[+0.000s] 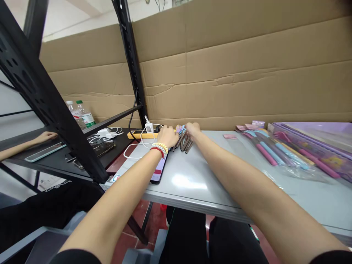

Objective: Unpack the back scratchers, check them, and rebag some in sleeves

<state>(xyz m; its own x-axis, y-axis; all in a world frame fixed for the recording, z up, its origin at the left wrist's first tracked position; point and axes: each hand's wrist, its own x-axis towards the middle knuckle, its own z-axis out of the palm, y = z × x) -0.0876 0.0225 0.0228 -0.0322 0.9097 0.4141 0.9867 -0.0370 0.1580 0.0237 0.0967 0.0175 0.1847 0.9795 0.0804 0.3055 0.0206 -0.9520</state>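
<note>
Both my arms reach far across a grey table to its back edge. My left hand, with bead bracelets on the wrist, and my right hand close from either side on a bundle of brown sticks with coloured tips lying on the table. The fingers of both hands curl around the bundle's far end. A phone lies under my left wrist.
Bagged pink, blue and yellow sticks and a purple tray lie at the right. A yellow power strip with chargers and white cables sits at the back left. Cardboard walls the back. Another person's hand rests on a black shelf with water bottles.
</note>
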